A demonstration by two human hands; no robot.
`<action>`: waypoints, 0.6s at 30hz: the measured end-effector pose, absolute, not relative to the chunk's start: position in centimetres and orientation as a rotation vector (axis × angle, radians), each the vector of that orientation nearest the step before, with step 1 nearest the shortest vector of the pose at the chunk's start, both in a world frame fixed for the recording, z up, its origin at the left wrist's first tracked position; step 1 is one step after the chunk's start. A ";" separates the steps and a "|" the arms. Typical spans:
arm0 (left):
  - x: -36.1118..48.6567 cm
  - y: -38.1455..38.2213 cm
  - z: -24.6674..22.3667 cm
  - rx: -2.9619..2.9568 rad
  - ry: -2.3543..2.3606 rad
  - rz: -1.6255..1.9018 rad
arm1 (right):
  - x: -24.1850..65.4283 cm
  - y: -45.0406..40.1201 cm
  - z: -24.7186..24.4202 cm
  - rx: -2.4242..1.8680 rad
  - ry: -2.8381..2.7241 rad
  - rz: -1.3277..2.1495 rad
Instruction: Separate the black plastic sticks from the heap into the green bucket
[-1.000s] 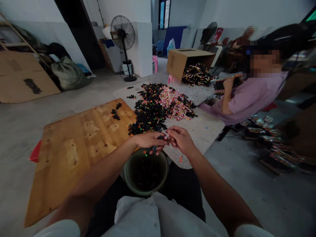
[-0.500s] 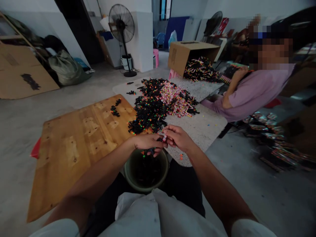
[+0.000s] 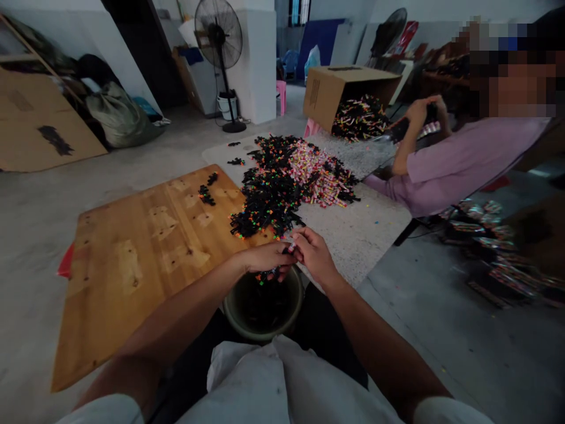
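Observation:
My left hand (image 3: 270, 259) is closed around several small black plastic pieces (image 3: 266, 275) with green and orange tips, above a bucket (image 3: 230, 315). My right hand (image 3: 315, 253) meets it and pinches a small pink-and-white tube (image 3: 292, 246) at a black piece in the left fingers. Whether the two are joined is too small to tell. Dark contents show inside the bucket, which stands between my knees. Just beyond my hands lies a heap of similar black pieces (image 3: 269, 194), and pink-and-white tubes (image 3: 320, 174) are piled on its right side.
A wooden board (image 3: 145, 253) lies left, with a few black pieces on it. The speckled table (image 3: 348, 235) is on the right. A tipped cardboard box (image 3: 324, 97) spills more pieces. A co-worker (image 3: 463, 159) sits right, beside shiny packets (image 3: 498, 253). A fan (image 3: 218, 35) stands behind.
My hands stay together over the bucket; the tube has tilted and sits closer between the fingers. The co-worker's hands have risen, holding a dark pack. The view has shifted slightly.

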State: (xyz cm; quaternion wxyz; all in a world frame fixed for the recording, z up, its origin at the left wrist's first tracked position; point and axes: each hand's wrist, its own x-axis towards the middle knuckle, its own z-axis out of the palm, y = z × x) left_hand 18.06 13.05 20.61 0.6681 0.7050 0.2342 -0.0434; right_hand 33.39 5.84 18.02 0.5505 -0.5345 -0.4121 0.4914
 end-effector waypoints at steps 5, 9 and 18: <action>16.6 12.4 18.1 1.644 0.544 -0.212 | 32.4 4.6 15.0 -1.256 -1.046 1.183; 14.0 12.7 15.8 1.796 0.602 -0.438 | 34.7 6.0 12.8 -1.448 -1.439 1.327; 17.5 17.8 14.8 2.306 0.724 0.115 | 44.2 20.5 11.2 -2.276 -1.346 0.534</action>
